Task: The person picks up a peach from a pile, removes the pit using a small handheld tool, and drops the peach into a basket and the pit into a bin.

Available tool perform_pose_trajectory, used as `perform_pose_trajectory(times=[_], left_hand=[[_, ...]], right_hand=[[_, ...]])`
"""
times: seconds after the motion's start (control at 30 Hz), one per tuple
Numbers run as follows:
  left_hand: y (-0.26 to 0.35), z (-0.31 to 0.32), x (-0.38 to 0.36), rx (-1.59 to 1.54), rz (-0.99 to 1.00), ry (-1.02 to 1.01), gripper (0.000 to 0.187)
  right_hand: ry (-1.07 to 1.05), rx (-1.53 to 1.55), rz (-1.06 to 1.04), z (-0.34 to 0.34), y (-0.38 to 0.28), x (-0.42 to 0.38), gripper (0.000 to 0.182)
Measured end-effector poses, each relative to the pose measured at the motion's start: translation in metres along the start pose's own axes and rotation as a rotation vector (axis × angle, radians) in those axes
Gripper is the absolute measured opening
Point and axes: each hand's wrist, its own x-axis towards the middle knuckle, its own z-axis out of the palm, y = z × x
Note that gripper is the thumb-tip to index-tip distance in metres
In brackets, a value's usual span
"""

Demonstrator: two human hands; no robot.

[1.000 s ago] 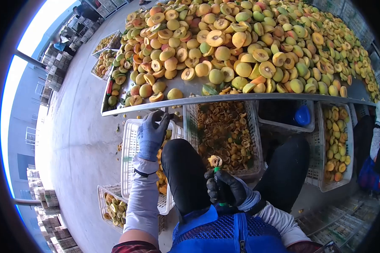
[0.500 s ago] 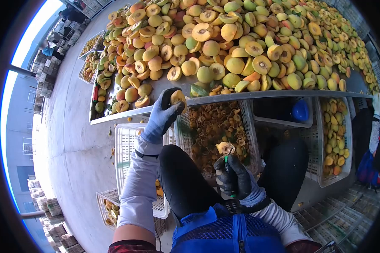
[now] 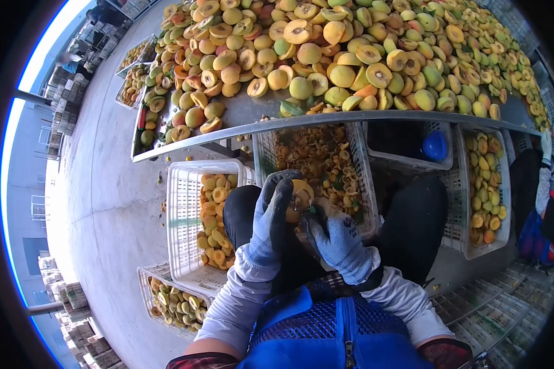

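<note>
Your gloved left hand (image 3: 272, 215) pinches a halved fruit (image 3: 300, 198) between thumb and fingers, above your lap. Your right hand (image 3: 337, 240) closes around a small green-handled tool (image 3: 312, 210) touching the fruit's cut face. Ahead, halved fruit (image 3: 341, 75) is heaped on the metal counter (image 3: 246, 111); a crate of scraps (image 3: 364, 184) sits below.

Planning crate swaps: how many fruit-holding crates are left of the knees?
4: the large white crate, the low crate below it in view, and two crates off the table's left end. Others may be hidden.
</note>
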Motion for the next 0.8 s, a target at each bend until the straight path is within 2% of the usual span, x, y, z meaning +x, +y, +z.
perform_pose_trajectory(times=[0.07,0.1,0.17,0.3,0.33,0.37,0.4,0.43,0.5,0.53,0.6,0.63,0.7,0.73,0.8], left_hand=[[-0.009,-0.006,0.001,0.565,0.283,-0.044,0.031],[-0.012,-0.007,0.0,0.564,0.285,-0.044,0.031],[-0.014,-0.005,-0.002,0.391,0.127,0.009,0.03],[-0.012,0.001,-0.011,0.483,0.205,-0.001,0.028],[-0.015,0.0,-0.011,0.559,0.294,-0.024,0.026],[-0.017,0.001,-0.012,0.633,0.383,-0.048,0.025],[-0.017,0.003,-0.013,0.634,0.381,-0.052,0.025],[-0.018,0.006,-0.014,0.563,0.319,-0.045,0.023],[-0.018,0.008,-0.016,0.494,0.249,-0.04,0.022],[-0.018,0.008,-0.016,0.491,0.231,-0.055,0.022],[-0.018,0.006,-0.014,0.485,0.212,-0.064,0.022],[-0.019,0.003,-0.011,0.506,0.219,-0.136,0.025],[-0.016,0.003,-0.012,0.503,0.164,-0.228,0.028],[-0.017,0.004,-0.011,0.504,0.163,-0.228,0.028],[-0.021,0.007,-0.007,0.437,0.29,-0.229,0.027]], right_hand=[[-0.08,-0.142,0.015,0.002,0.002,-0.006,0.021],[-0.083,-0.137,0.007,0.002,0.003,-0.009,0.024],[-0.085,-0.11,0.026,0.0,0.001,-0.011,0.024],[-0.094,-0.111,0.066,0.004,0.005,-0.024,0.023],[-0.091,-0.109,0.066,0.004,0.005,-0.03,0.023],[-0.1,-0.115,0.064,0.004,0.004,-0.037,0.03],[-0.108,-0.122,0.063,0.004,0.004,-0.043,0.038],[-0.107,-0.121,0.064,0.008,0.011,-0.05,0.038],[-0.004,-0.086,-0.121,0.016,0.018,-0.056,0.037],[-0.004,-0.086,-0.118,0.015,0.021,-0.061,0.037],[-0.189,0.971,0.684,0.001,-0.001,-0.046,0.028],[-0.191,0.972,0.682,-0.003,-0.003,-0.044,0.028],[-0.446,1.52,0.987,-0.012,-0.003,-0.043,0.036],[-0.446,1.522,0.988,-0.014,-0.001,-0.042,0.036],[-0.682,1.856,1.057,-0.015,0.002,-0.041,0.041]])
